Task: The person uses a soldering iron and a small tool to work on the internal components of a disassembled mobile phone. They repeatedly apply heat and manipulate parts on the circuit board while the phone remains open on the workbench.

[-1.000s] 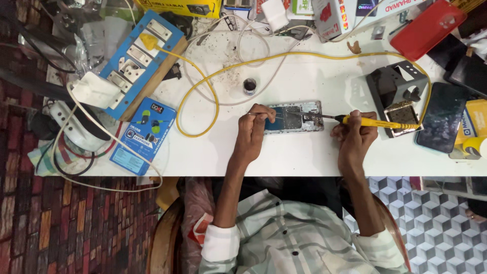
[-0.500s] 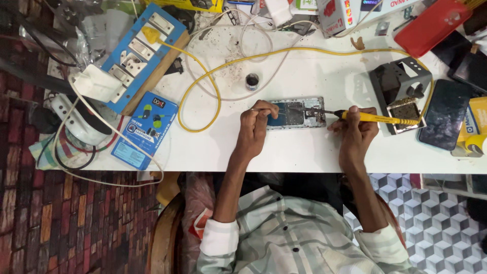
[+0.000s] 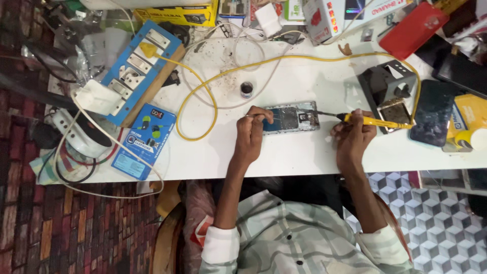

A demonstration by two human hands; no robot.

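Note:
An opened phone [image 3: 291,118] lies flat in the middle of the white table [image 3: 304,157], its inner boards showing. My left hand [image 3: 252,133] rests on the phone's left end and pinches a thin wire-like strand over it. My right hand [image 3: 351,138] grips a yellow-handled soldering iron [image 3: 373,122], whose dark tip touches the phone's right end. A yellow cable [image 3: 213,83] runs from the iron in a long loop across the table.
A blue switch board [image 3: 139,68] and a blue box [image 3: 143,141] lie at left. A small black pot [image 3: 246,89] stands behind the phone. At right are a grey iron stand [image 3: 383,83], a dark phone [image 3: 431,111], a red case [image 3: 413,29].
The view has shifted slightly, so everything sits lower in the frame. Both hands stay at the opened phone, the iron tip still at its right end.

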